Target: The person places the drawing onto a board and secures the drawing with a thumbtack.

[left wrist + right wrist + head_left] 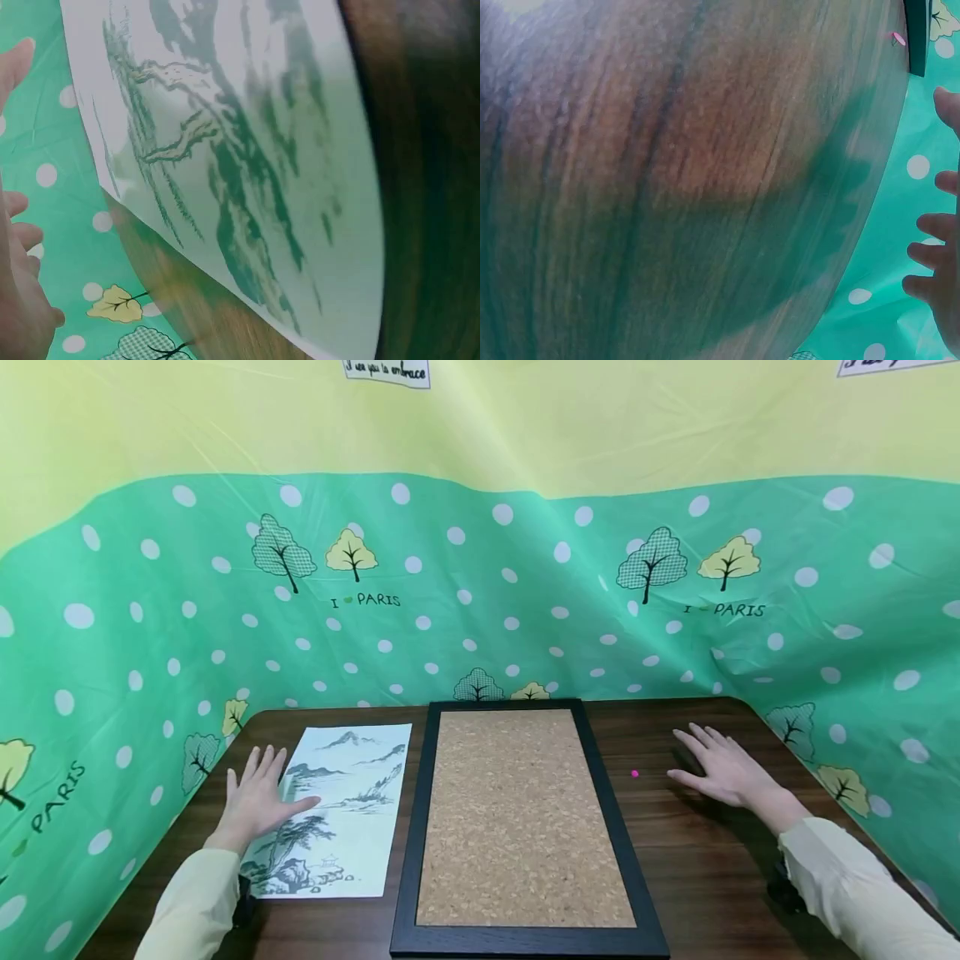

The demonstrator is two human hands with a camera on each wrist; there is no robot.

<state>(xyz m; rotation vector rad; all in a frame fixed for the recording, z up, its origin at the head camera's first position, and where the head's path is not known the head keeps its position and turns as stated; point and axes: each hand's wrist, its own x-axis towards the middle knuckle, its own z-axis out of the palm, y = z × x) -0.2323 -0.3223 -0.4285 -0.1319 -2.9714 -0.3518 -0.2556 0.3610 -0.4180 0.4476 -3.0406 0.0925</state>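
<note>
My left hand point(258, 797) is held with fingers spread over the left edge of a white sheet point(367, 827) printed with a grey ink landscape of mountains and trees. The same sheet point(247, 150) fills much of the left wrist view, the left hand point(26, 285) showing at that view's left edge. On the other side, my right hand point(723, 768) has its fingers extended above the table and holds nothing; its shadow falls on the wood. A small pink pushpin point(634, 773) lies just left of it. Between the hands lies a cork board point(517, 818) in a black frame.
Everything rests on a dark brown wooden table point(720, 893). A green and yellow cloth point(510, 577) with white dots and printed trees hangs behind the table and down both sides. The frame's near edge reaches the bottom of the head view.
</note>
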